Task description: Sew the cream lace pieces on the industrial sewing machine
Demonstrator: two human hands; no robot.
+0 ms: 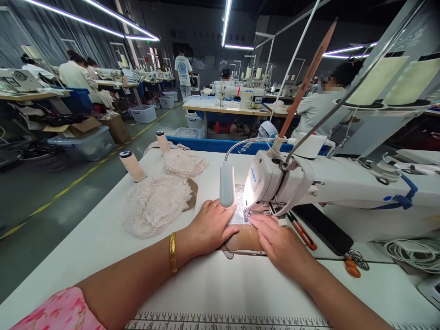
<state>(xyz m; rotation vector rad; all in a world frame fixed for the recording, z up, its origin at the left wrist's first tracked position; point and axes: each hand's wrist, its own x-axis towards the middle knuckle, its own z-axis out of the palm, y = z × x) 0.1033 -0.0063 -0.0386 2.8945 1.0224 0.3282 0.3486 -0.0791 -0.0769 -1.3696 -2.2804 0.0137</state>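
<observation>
My left hand (215, 227) lies flat beside the needle area of a white sewing machine (264, 178), fingers stretched out and partly behind the lamp head. Near the presser foot (246, 215), my right hand (283, 240) rests with fingers extended; its thumb is hidden. Pale lace fabric (239, 196) shows under the lit machine head, behind the foot. Between both hands is a smooth brown panel (245, 239) with a pale front edge. A grey lamp head (227, 185) on a bent metal neck hangs just above my left fingers.
Lace pieces (156, 204) are stacked on the white table's left, near two thread cones (132, 166). Orange-handled thread snips (302, 233) and a black phone (325, 229) lie right of my right hand. A printed ruler scale (213, 321) runs along the front. Several people work behind.
</observation>
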